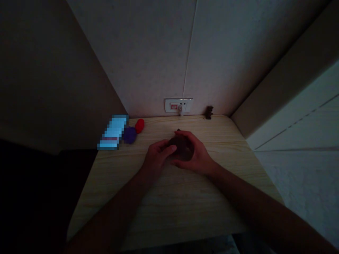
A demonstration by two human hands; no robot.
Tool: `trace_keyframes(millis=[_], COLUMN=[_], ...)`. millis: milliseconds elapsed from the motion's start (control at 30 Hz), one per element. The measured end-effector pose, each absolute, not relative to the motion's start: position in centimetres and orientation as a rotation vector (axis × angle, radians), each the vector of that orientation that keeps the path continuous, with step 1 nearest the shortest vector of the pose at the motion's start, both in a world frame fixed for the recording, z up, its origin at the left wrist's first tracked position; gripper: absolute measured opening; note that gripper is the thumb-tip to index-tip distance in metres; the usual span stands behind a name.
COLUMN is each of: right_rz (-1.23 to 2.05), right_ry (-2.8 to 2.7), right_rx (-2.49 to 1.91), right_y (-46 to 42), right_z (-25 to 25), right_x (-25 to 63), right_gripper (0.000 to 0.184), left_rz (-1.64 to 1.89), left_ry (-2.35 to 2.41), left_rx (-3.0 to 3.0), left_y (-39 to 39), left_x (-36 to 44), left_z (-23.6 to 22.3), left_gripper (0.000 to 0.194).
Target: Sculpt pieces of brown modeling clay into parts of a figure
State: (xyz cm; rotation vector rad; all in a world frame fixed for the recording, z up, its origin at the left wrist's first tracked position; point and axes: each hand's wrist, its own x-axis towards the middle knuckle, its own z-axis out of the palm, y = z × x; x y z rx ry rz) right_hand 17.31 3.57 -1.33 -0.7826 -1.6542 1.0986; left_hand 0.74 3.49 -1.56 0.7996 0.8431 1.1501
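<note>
A dark, rounded lump (182, 148) is held between both hands just above or on the wooden tabletop (169, 211); its kind is hard to make out in the dim light. My left hand (159, 153) grips its left side, the thumb lying over the front. Curved around the right side is my right hand (197, 153), with fingers at the back and the thumb near the bottom. Left of the hands lie a purple lump (130, 135) and a red oval piece (140, 126), close together. A small dark brown jagged piece (209, 112) stands near the wall at the right.
A lit, blurred-out phone-like screen (113, 132) sits at the table's left edge. On the wall (148, 63) behind, a white socket plate (179, 105) has a plug in it. To the right rises a pale panel (296, 109).
</note>
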Motion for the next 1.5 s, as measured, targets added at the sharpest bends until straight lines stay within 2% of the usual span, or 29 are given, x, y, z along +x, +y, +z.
trace_keyframes(millis=[200, 400, 533, 700, 833, 1033, 1100, 1167, 1333, 1433, 1500], right_rz=[0.933, 0.957, 0.900, 0.782, 0.897, 1.177, 1.134, 0.968, 0.584, 0.591, 0.670], right_ry=[-1.683, -1.624, -1.637, -1.685, -1.666, -1.555, -1.631, -1.783, -1.851, -1.597, -1.477], right_rx=[-0.915, -0.913, -0.909, -0.877, -0.932, -0.940, -0.945, -0.960, -1.083, -1.165, -1.169], right_y=[4.0, 4.3, 4.5, 4.7, 4.5, 3.9, 3.8, 3.6, 3.7, 4.8, 5.8], right_z=[-1.7, -2.3, -2.4, -2.2, -2.3, -2.5, -2.4, -2.1, -1.0, -0.9, -1.1], right_x=[17.4, 17.4, 17.6, 17.7, 17.5, 17.0, 17.0, 17.1, 17.9, 19.1, 19.9], right_gripper=[0.055, 0.037, 0.027, 0.024, 0.020, 0.054, 0.068, 0.074, 0.055, 0.049, 0.038], left_rz=[1.312, 1.428, 1.488, 1.514, 1.469, 1.359, 1.325, 1.287, 1.292, 1.355, 1.369], left_ry=[1.049, 1.151, 1.121, 1.141, 1.162, 1.248, 1.242, 1.253, 1.192, 1.110, 1.095], left_rx=[1.136, 1.579, 1.758, 1.818, 1.696, 1.386, 1.366, 1.381, 1.374, 1.270, 1.210], left_y=[3.7, 3.4, 3.3, 3.5, 3.4, 3.5, 3.5, 3.4, 3.1, 3.3, 3.5], left_x=[0.1, -0.2, -0.3, -0.5, -0.3, -0.2, -0.2, -0.1, -0.1, -0.3, -0.4], left_z=[-2.2, -1.7, -1.4, -1.9, -2.1, -1.6, -1.5, -1.5, -1.4, -1.4, -1.5], left_gripper=[0.023, 0.019, 0.025, 0.029, 0.021, 0.021, 0.022, 0.022, 0.025, 0.031, 0.032])
